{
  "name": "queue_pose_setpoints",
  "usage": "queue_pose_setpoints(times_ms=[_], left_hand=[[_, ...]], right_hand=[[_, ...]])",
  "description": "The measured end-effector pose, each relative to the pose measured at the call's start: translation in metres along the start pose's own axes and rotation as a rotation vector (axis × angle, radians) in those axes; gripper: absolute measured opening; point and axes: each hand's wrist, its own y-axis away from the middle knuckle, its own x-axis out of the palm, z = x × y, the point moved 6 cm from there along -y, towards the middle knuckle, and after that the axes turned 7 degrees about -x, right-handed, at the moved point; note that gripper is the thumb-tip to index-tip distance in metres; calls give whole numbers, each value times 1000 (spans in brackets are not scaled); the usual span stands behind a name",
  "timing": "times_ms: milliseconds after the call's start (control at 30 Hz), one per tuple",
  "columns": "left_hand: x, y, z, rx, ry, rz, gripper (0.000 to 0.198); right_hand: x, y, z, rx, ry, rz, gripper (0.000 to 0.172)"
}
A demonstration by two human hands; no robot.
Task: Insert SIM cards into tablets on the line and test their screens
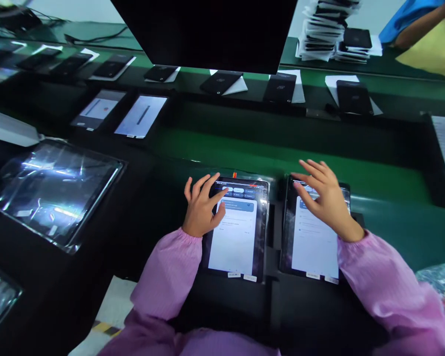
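Head view: wrapped tablet (59, 190) lay dark, apparently not started. Left hand (201, 212), spread, gripping nothing, was over left tablet (232, 249), already lit. Right tablet (311, 252) also lit; right hand (326, 200) spread above, empty. Contact unclear.

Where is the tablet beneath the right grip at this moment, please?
In the head view, that tablet lies right of centre, between the neighbouring tablet and the right sleeve.
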Motion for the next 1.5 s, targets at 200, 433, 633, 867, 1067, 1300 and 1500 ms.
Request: queue_pose_setpoints(times_ms=[200,433,633,867,1067,1300,1500], left_hand=[[-22,103,2,-272,60,337,129],[-3,166,7,-560,206,503,119],[-2,163,10,-592,246,486,115],[-1,167,13,-576,195,478,110],[-23,143,-12,-421,93,285,115],[5,89,-121,-90,174,359,132],[48,85,-172,6,95,455,150]], right_hand=[[96,-93,34,154,-636,585,22],[132,-102,37,240,-864,693,17],[135,-96,36,333,-965,674,18],[137,-90,35,436,-984,626,7],[86,-115,10,569,-817,318,12],[-93,73,-80,841,-242,-73,13],[-100,187,-125,950,30,-119,33]])
